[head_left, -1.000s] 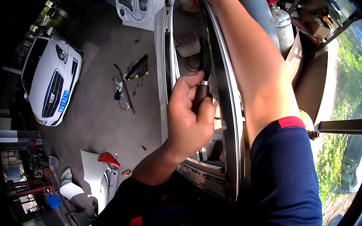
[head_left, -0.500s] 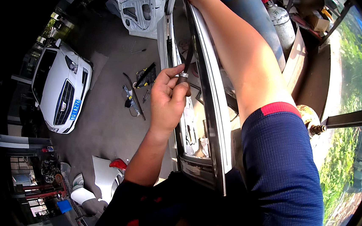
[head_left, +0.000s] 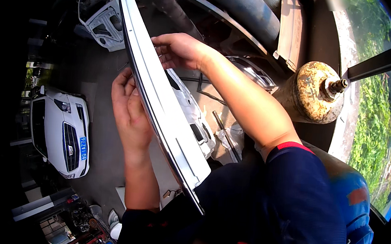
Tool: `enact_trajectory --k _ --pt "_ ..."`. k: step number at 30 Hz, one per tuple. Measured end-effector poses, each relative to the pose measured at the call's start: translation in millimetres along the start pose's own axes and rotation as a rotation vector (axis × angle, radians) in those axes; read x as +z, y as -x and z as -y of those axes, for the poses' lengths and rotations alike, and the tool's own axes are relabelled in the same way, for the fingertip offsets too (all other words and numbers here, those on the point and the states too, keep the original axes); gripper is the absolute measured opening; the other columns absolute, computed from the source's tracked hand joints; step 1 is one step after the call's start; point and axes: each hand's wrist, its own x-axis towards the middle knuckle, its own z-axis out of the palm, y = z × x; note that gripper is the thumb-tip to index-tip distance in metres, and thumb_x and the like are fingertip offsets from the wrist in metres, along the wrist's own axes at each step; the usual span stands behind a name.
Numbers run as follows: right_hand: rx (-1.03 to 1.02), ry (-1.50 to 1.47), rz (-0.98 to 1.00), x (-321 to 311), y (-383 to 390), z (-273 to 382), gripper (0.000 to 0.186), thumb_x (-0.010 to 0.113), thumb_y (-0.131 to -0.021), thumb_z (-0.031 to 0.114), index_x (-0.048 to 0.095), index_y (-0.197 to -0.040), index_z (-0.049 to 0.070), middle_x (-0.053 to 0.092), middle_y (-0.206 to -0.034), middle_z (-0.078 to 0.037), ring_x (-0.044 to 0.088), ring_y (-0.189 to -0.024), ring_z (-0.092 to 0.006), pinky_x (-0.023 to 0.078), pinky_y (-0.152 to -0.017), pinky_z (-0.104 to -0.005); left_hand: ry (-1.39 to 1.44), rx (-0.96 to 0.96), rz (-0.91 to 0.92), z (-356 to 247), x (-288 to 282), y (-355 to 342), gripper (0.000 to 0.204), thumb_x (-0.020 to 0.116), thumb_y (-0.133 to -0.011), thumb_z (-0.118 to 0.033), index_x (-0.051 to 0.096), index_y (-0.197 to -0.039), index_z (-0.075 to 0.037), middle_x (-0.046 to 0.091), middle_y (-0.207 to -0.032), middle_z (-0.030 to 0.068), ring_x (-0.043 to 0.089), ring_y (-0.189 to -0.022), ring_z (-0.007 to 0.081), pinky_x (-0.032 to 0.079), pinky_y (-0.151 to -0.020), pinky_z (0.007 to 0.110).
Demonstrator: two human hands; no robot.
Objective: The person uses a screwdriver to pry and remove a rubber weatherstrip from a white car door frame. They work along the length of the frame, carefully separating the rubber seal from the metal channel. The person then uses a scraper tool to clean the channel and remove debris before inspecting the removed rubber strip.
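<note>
A long white car door [head_left: 161, 89], seen nearly edge-on, slants down the middle toward my body. Dark trim [head_left: 153, 118] runs along its left edge. My left hand [head_left: 132, 112] is at that trim, fingers curled and closed; whatever they hold, if anything, is hidden from view. Across the door, my right hand [head_left: 182, 51] is at the right edge with its fingers loosely bent and apart. Nothing shows in it, and I cannot tell whether its fingertips touch the door.
Beyond the door's right side lie a white cut-out panel [head_left: 187, 105] and a dark bar [head_left: 226, 136]. A rusty gas cylinder [head_left: 319, 97] stands at right, a blue-grey cylinder [head_left: 245, 13] farther off. Another white door shell [head_left: 103, 27] and a white car [head_left: 61, 130] are at left.
The door now slants, its white edge turned up toward me. My right hand has come back from the far end. The dark-handled tool in my left hand no longer shows.
</note>
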Motion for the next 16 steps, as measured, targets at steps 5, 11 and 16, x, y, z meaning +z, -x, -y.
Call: enact_trajectory --k 5,11,16 --pt "-0.019 -0.221 0.207 35 22 -24 0.041 0.050 -0.103 0.026 0.060 -0.129 -0.005 0.069 -0.117 -0.018 0.069 -0.108 -0.0278 0.057 -0.095 -0.0429 -0.037 0.078 0.054 -10 -5 12 0.045 0.046 -0.100 -0.009 0.037 -0.141 0.007 0.056 -0.130 0.0206 0.055 -0.124 0.0235 0.043 -0.106 0.034" --pt "-0.115 -0.404 0.548 47 26 -39 0.058 0.048 -0.101 0.037 0.052 -0.135 -0.009 0.067 -0.110 -0.022 0.072 -0.088 -0.0350 0.063 -0.075 -0.0444 0.097 0.133 0.090 2 -6 15 0.051 0.055 -0.093 0.004 0.037 -0.140 0.006 0.048 -0.136 0.0178 0.056 -0.120 0.0209 0.044 -0.106 0.035" --pt "-0.058 -0.247 0.238 43 26 -67 0.068 0.061 -0.098 0.047 0.045 -0.145 0.000 0.063 -0.124 -0.015 0.067 -0.110 -0.0263 0.058 -0.091 -0.0400 0.228 0.115 0.172 11 -14 7 0.056 0.062 -0.093 -0.001 0.036 -0.142 0.003 0.052 -0.129 0.0167 0.060 -0.114 0.0196 0.048 -0.101 0.032"
